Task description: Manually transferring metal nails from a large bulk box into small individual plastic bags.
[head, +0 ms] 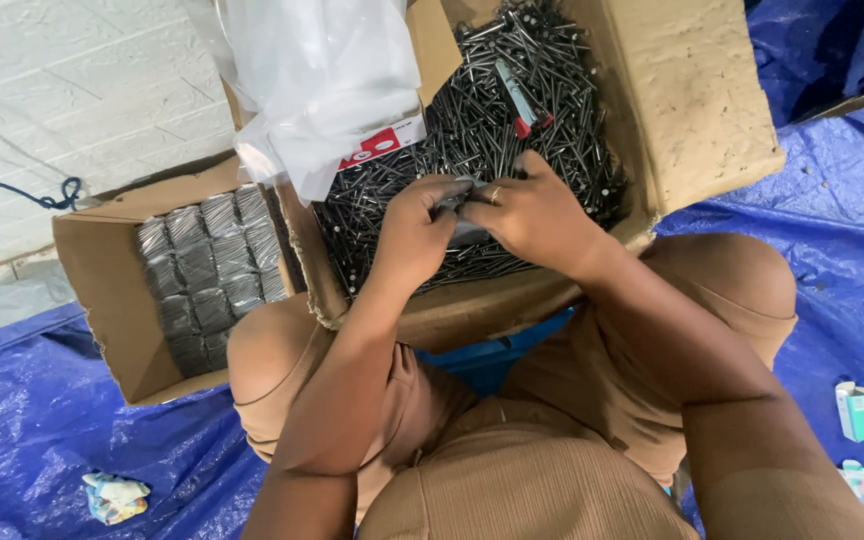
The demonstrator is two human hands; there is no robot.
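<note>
1. Tarp [32,430], blue, covers the floor; a crumpled scrap of paper [115,497] lies on it at lower left.
2. Smaller box [102,300], open cardboard, stands to the person's left; packed bundles of nails [210,275] fill it in close rows, apparently stacked flat to save room.
3. Plastic bag [317,80], clear, hangs over the wall between the two boxes, with a red and white label at its lower edge.
4. Large box [692,90], open, sits just in front of the knees, within easy reach; loose nails [512,90] fill it, and a red-handled tool [522,100] lies on top of them.
5. Left hand [415,232] and right hand [537,215] meet over the loose nails, both closed tightly on one small bundle [460,215] of nails, evidently pinched from two sides to keep it together; a ring shows on the right hand.
6. Two small cartons [854,410] lie on the tarp at far right.
</note>
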